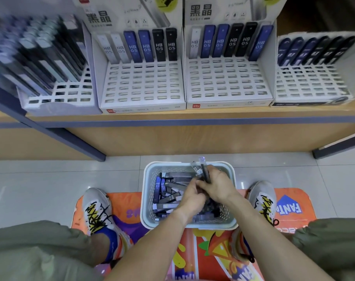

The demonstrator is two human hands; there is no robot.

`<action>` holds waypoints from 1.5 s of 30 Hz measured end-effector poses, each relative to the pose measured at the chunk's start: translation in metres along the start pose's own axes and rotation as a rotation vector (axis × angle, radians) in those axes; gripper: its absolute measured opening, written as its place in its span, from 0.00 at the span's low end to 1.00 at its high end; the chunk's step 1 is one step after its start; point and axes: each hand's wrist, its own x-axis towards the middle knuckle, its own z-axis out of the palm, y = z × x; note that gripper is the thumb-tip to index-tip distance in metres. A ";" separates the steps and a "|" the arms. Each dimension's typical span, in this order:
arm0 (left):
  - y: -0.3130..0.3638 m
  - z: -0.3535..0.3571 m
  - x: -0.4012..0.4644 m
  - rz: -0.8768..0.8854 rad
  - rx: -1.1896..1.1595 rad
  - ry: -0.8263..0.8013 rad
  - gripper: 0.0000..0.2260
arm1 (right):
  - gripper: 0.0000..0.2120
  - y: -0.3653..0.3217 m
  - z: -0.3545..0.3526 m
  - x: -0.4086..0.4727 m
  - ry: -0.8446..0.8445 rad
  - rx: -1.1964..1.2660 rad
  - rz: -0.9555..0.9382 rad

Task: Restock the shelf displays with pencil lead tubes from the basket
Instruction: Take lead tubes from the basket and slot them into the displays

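Both hands are over the pale blue basket [189, 225], which sits on the floor between two sneakers on an orange mat [292, 201]. Right hand [217, 186]: fingers curled around a small bundle of pencil lead tubes [203, 169], apparently two or three; exact count unclear, since they overlap. The tubes stick up past the basket's far rim. Left hand [192, 196]: fingers bent down into the loose tubes in the basket, touching the right hand; whether it grips one cannot be told. Shelf [172, 116] above carries four display boxes. Second box [142, 82]: six upright tubes (two white, two blue, two black). Third box [229, 78]: six (one white, three blue, two black).
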 end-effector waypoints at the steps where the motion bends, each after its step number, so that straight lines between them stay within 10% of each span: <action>1: 0.001 0.001 0.000 -0.011 0.002 0.024 0.23 | 0.15 0.000 0.001 -0.003 -0.001 0.015 0.018; 12: -0.003 -0.009 -0.013 -0.002 -0.093 0.064 0.08 | 0.09 -0.008 -0.013 -0.005 -0.219 0.329 0.110; 20: 0.084 -0.053 -0.064 0.085 -0.374 -0.001 0.08 | 0.09 -0.075 -0.061 -0.026 -0.037 0.692 0.052; 29: 0.186 -0.098 -0.176 0.446 -0.031 -0.028 0.08 | 0.18 -0.179 -0.117 -0.100 -0.085 1.047 -0.164; 38: 0.287 -0.156 -0.255 0.746 0.156 0.069 0.14 | 0.21 -0.306 -0.182 -0.125 0.025 0.977 -0.511; 45: 0.263 -0.199 -0.241 0.647 0.079 0.248 0.19 | 0.14 -0.342 -0.148 -0.099 0.094 0.871 -0.557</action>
